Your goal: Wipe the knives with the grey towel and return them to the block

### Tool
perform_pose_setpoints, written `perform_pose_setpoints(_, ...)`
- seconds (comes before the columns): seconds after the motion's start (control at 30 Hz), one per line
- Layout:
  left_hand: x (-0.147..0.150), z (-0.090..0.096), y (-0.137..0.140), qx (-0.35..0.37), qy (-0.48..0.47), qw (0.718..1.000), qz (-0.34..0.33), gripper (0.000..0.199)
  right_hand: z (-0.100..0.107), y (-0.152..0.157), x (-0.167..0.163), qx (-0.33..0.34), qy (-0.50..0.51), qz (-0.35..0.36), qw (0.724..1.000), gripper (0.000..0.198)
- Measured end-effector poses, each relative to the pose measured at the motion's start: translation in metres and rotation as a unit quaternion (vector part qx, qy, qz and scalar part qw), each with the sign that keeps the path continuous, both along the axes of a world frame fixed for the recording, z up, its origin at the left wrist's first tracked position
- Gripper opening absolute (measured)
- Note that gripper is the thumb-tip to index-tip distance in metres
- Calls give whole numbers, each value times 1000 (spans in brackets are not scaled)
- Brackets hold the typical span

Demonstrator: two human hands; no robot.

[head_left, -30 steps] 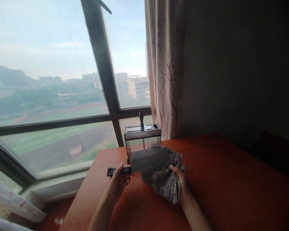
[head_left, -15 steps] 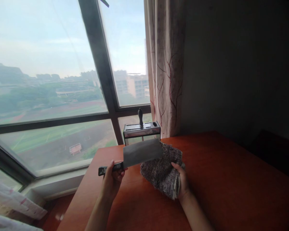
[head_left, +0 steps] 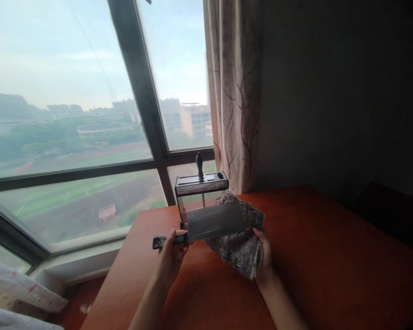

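Gripping the cleaver (head_left: 215,223) by its black handle in our left hand (head_left: 172,257), we clutch a rough grey cloth (head_left: 236,253) in our right (head_left: 265,256). The blade has shifted rightward and now overlaps more of the cloth, putting, we judge, more steel within its reach. Both are above the table (head_left: 323,256), partly blocking our view of a clear-sided holder (head_left: 201,183); a curtain (head_left: 239,101) hangs beyond.

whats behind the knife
Behind the knife are part of the cloth and, farther back, the holder. Its top shows; the knife and cloth cover its lower right, so that cannot be seen.
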State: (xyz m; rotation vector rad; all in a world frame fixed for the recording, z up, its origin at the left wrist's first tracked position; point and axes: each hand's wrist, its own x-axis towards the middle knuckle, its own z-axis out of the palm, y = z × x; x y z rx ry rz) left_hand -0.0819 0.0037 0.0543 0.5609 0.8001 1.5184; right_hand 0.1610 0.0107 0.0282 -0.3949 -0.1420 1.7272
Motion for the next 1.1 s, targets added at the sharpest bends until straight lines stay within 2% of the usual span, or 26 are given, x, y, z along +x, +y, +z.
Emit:
perform_pose_setpoints(0.13,18,-8,0,-40,4,999,-27,29,1,0,10,9,-3,-19,1000,37)
perform_pose_setpoints(0.33,24,-10,0,-33,22,999,-1,34,1,-2,10,20,-10,-10,1000,37)
perform_pose_setpoints(0.47,26,-11,-1,-32,7,999,19,34,-1,-2,5,28,-17,8,999,36)
perform_pose_setpoints(0.67,35,-17,-3,-24,2,1000,17,35,-8,-4,-3,79,-25,67,994,45)
perform_pose_setpoints(0.87,39,-7,-11,-26,46,999,-6,36,-6,-11,-13,94,-53,98,989,50)
perform_pose_setpoints(1.1,48,4,-19,-19,43,999,-20,32,-7,-17,-16,70,-63,121,988,47)
